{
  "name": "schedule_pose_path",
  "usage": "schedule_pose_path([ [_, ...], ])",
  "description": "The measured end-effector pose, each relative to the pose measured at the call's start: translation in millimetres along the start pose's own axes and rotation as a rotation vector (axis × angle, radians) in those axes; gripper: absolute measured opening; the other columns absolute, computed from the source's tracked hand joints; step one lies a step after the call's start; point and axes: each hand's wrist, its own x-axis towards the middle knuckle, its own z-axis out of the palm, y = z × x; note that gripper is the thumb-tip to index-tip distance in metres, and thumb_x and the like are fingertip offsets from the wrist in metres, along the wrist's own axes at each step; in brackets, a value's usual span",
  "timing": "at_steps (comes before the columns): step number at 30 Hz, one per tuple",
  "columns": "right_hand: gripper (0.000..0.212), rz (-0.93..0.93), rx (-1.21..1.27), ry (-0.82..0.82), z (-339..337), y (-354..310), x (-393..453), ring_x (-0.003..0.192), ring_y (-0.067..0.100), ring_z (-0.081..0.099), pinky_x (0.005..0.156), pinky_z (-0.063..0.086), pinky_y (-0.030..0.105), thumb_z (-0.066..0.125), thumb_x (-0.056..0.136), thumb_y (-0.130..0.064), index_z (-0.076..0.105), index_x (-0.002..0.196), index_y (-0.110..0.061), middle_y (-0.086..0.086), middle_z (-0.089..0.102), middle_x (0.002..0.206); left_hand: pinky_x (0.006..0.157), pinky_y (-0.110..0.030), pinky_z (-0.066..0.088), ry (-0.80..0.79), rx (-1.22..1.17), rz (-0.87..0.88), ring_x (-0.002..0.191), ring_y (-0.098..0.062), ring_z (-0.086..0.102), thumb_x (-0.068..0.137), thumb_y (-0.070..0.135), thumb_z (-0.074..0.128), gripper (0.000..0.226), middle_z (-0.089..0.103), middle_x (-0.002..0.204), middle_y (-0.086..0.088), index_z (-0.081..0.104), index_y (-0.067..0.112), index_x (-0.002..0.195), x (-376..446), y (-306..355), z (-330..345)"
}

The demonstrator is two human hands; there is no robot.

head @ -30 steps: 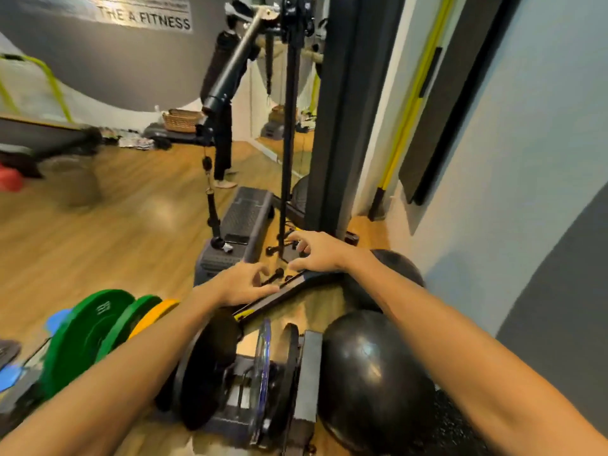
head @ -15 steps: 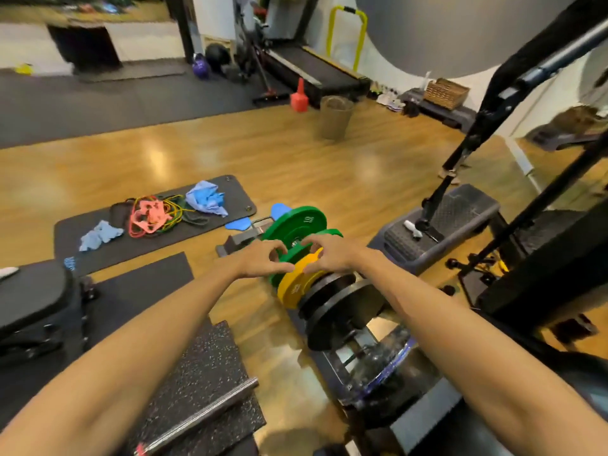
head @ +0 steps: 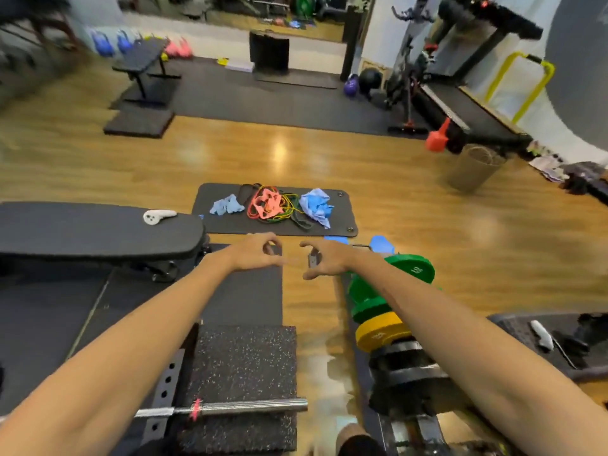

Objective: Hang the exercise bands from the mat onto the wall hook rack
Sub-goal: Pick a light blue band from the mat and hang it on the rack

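Nearest, at 6 o'clock: a speckled black rubber block point(head: 243, 383) with a steel barbell end point(head: 250, 406) lying across it. At 4 o'clock: a row of upright green, yellow and black weight plates point(head: 388, 311) on a rack. Mid-frame, both bare arms stretched forward. Left hand point(head: 255, 253) at 12 o'clock, empty, thumb and forefinger curled nearly into a ring. Right hand point(head: 324, 260) just beside it, empty too, fingers loosely curled, apart from the left. At 10 o'clock: a padded black bench point(head: 95, 232) bearing a white controller point(head: 158, 216). Beyond the hands, well apart: a dark exercise mat point(head: 342, 222) on the wooden floor point(head: 427, 232), carrying a tangled heap of red, yellow and green exercise bands point(head: 271, 205) between two crumpled blue cloths point(head: 317, 207).
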Motion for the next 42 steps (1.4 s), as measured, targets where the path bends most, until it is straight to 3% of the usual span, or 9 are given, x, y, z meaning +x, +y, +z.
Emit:
schedule_pose_path([
  [2,0.086,-0.054,-0.043,-0.031,-7,-15,26,0.113,0.025,0.055,0.096,0.043,0.035,0.076,0.080,-0.041,0.029,0.150,-0.023,0.012,0.047,0.142,0.087,-0.035,0.047,0.040,-0.050,-0.040,0.091,-0.014,0.060,0.080,0.047,0.070,0.050,0.068,0.095,0.000,0.053,0.024,0.120,-6,-19,-13],
  [8,0.081,-0.182,-0.117,-0.044,-21,-34,103,0.122,0.026,0.051,0.100,0.044,0.038,0.073,0.082,-0.044,0.031,0.148,-0.022,0.010,0.048,0.140,0.077,-0.024,0.044,0.225,-0.056,-0.119,0.085,-0.007,0.060,0.081,0.041,0.072,0.044,0.067,0.094,0.005,0.055,0.025,0.118,-6,-53,-62],
  [16,0.080,-0.285,-0.114,-0.098,-79,27,211,0.128,0.027,0.048,0.100,0.041,0.033,0.073,0.083,-0.041,0.032,0.148,-0.018,0.011,0.048,0.142,0.079,-0.024,0.043,0.284,-0.057,-0.247,0.086,-0.004,0.057,0.081,0.040,0.072,0.049,0.064,0.099,0.004,0.053,0.024,0.122,99,-57,-80],
  [18,0.079,-0.275,-0.105,-0.124,-101,55,236,0.127,0.027,0.048,0.101,0.043,0.037,0.073,0.083,-0.041,0.033,0.147,-0.018,0.011,0.049,0.139,0.081,-0.025,0.045,0.267,-0.070,-0.265,0.084,-0.004,0.057,0.080,0.041,0.073,0.050,0.062,0.099,0.002,0.053,0.023,0.123,147,-48,-75],
  [23,0.078,-0.202,-0.034,-0.120,-161,135,287,0.127,0.025,0.049,0.092,0.038,0.026,0.073,0.084,-0.037,0.032,0.148,-0.017,0.010,0.048,0.140,0.090,-0.036,0.049,0.178,-0.063,-0.243,0.091,-0.015,0.057,0.079,0.044,0.073,0.057,0.057,0.100,0.005,0.049,0.025,0.126,280,-15,-71],
  [27,0.080,-0.089,0.021,-0.110,-192,204,311,0.131,0.025,0.048,0.100,0.044,0.033,0.074,0.083,-0.037,0.032,0.148,-0.016,0.014,0.048,0.142,0.086,-0.033,0.048,0.097,-0.036,-0.186,0.093,-0.015,0.057,0.081,0.045,0.071,0.055,0.055,0.103,0.004,0.048,0.026,0.128,358,4,-62],
  [30,0.078,-0.031,0.020,-0.124,-204,241,323,0.131,0.026,0.047,0.095,0.038,0.027,0.073,0.085,-0.035,0.032,0.149,-0.016,0.013,0.046,0.144,0.083,-0.032,0.048,0.042,-0.063,-0.193,0.091,-0.014,0.055,0.081,0.045,0.070,0.056,0.054,0.103,0.001,0.047,0.025,0.128,390,-2,-54],
  [36,0.076,-0.068,0.060,-0.141,-223,244,361,0.127,0.026,0.050,0.091,0.040,0.027,0.073,0.085,-0.033,0.032,0.148,-0.018,0.015,0.048,0.142,0.087,-0.035,0.048,-0.005,0.011,-0.267,0.092,-0.015,0.053,0.082,0.044,0.070,0.059,0.055,0.105,0.000,0.046,0.021,0.131,419,-12,-82],
  [42,0.079,-0.195,0.026,-0.120,-260,190,447,0.127,0.028,0.049,0.096,0.040,0.030,0.073,0.085,-0.035,0.032,0.150,-0.017,0.013,0.047,0.144,0.081,-0.030,0.044,0.046,0.118,-0.323,0.099,-0.020,0.055,0.085,0.041,0.067,0.057,0.056,0.110,-0.003,0.045,0.019,0.133,461,-46,-166],
])
